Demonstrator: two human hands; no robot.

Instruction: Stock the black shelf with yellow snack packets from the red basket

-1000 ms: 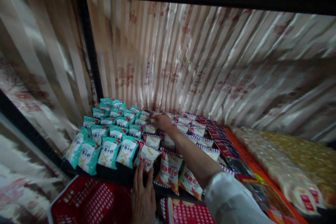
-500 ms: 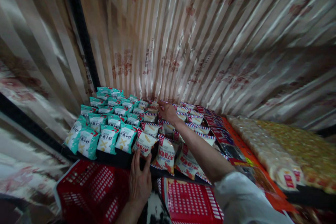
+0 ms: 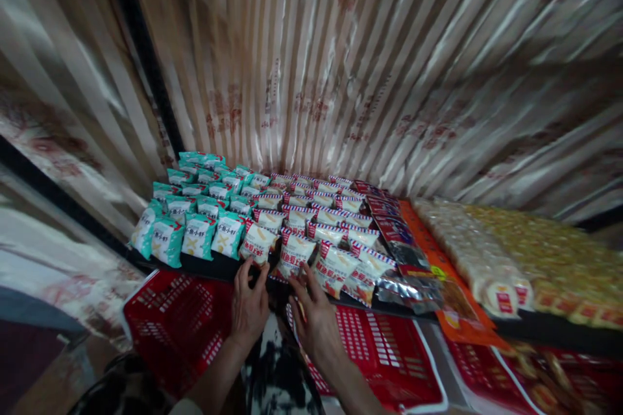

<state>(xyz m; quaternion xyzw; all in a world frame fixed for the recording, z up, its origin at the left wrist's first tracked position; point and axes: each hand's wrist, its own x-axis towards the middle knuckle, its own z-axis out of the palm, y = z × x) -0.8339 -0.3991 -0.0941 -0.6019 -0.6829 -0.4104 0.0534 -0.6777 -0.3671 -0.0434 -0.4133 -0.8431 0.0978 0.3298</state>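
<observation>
In the head view, my left hand (image 3: 249,305) is at the front edge of the shelf, its fingers apart and the fingertips against the bottom of a white-and-red snack bag (image 3: 259,243). Beside it, my right hand (image 3: 315,321) has its fingers spread, with the tips at the lower edge of a second snack bag (image 3: 294,253) of the same kind. Neither hand visibly grips a bag. More of these bags with striped top edges stand in rows behind and to the right. Rows of teal-and-white snack bags (image 3: 197,233) fill the left side.
Red plastic baskets (image 3: 180,324) sit below the shelf edge. To the right lie dark packets (image 3: 396,233), orange packs (image 3: 455,285) and rows of clear-wrapped items (image 3: 496,272). A patterned curtain (image 3: 311,65) hangs behind, with a dark post (image 3: 146,58) at left.
My right hand has come back from the rear rows to the front bags, beside my left hand. My left hand stays at the front bag. The view has shifted slightly.
</observation>
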